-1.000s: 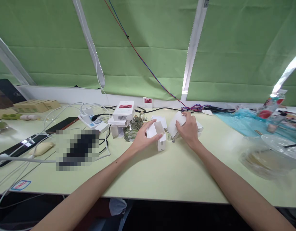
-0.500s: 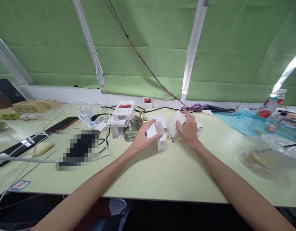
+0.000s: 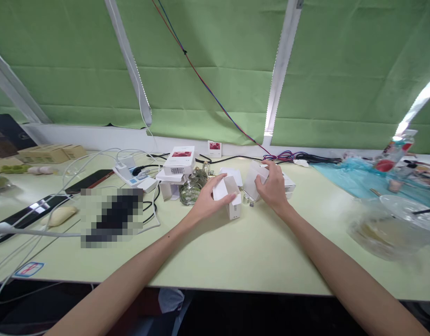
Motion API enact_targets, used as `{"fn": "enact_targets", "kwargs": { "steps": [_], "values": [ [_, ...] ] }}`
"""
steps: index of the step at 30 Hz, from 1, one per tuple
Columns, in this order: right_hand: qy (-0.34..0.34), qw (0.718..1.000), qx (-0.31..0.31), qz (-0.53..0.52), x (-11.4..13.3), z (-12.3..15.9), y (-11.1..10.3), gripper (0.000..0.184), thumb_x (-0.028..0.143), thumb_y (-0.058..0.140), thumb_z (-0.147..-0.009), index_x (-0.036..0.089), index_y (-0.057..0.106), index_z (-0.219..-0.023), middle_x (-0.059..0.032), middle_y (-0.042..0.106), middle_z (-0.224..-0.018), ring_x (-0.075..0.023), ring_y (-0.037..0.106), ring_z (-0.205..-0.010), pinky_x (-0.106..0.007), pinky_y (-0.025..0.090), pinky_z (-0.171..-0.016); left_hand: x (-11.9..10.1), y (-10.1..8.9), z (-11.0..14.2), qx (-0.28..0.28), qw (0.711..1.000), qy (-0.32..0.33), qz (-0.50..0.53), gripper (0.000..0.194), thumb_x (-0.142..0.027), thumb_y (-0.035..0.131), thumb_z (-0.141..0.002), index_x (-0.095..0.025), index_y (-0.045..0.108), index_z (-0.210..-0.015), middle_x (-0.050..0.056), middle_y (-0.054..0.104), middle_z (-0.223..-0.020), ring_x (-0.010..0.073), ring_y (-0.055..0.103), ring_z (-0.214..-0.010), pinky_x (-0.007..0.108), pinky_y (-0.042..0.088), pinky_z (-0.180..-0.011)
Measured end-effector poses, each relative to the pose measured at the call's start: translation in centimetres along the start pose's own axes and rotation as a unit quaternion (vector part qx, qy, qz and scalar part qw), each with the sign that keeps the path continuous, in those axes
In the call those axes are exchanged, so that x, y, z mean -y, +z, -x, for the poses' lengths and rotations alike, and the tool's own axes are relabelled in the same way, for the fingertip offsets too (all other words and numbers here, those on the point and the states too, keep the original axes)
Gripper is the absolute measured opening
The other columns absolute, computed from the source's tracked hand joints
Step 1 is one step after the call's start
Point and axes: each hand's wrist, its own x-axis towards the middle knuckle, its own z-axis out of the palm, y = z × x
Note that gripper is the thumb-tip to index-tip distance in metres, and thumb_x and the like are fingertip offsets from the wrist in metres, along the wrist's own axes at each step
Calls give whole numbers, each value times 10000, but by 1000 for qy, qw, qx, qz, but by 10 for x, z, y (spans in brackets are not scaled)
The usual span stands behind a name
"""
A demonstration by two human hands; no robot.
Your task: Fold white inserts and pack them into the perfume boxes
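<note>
My left hand (image 3: 205, 203) is wrapped round an open white carton (image 3: 235, 212), thumb across its near top rim and fingers on the far side. The carton's mouth faces up. My right hand (image 3: 274, 189) grips a white cardboard piece (image 3: 250, 179), perhaps another carton, tilted to the left; the palm hides part of it. Small glass vials (image 3: 247, 199) with grey ends lie on the table between my hands. Behind my right wrist is a white box (image 3: 288, 184). Several clear glass bottles (image 3: 190, 193) stand just left of my left hand.
White boxes with red pictures (image 3: 179, 161) are stacked behind the bottles. To the left are a power strip (image 3: 145, 182), loose white cables, a phone (image 3: 90, 181) and a computer mouse (image 3: 61, 216). A clear plastic bowl (image 3: 379, 233) and blue plastic sheeting (image 3: 344, 175) lie right.
The white cardboard piece in my right hand has turned slightly, and my right hand has shifted a little left. My left hand and its carton have stayed in place.
</note>
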Motion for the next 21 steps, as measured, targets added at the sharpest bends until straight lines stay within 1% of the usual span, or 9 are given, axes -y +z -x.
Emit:
{"fn": "enact_targets", "kwargs": {
  "steps": [5,13,18,21],
  "values": [
    [-7,1000,-7,-17,1,-1,-2,444,171,534,-787,207,477,-1227,-125,606,-1141,-279,581,-998,-482,505,-894,2,0,-1,-2,1000,6,-7,733,-581,705,-760,-254,530,-1392,85,511,-1477,335,474,-1368,457,390,-1143],
    [-11,999,-13,-30,0,-3,-3,399,150,512,-790,214,530,-1184,-110,622,-1057,-275,597,-999,-469,513,-884,0,1,0,-2,1000,5,-9,726,-570,700,-764,-245,529,-1390,89,513,-1472,328,473,-1367,450,394,-1142],
    [-19,999,-4,-34,-5,-4,-3,231,157,502,-815,228,603,-1010,-99,679,-1026,-292,565,-1043,-481,503,-901,-1,1,0,-1,1000,3,-6,740,-577,700,-760,-239,528,-1396,93,508,-1477,333,475,-1365,454,395,-1141],
    [-21,999,-7,-30,-7,-5,-3,163,163,503,-820,236,613,-915,-87,695,-965,-294,558,-1020,-478,499,-893,0,1,0,-3,1000,5,-7,733,-575,701,-757,-243,536,-1390,93,517,-1471,340,479,-1362,460,396,-1139]
  ]
}}
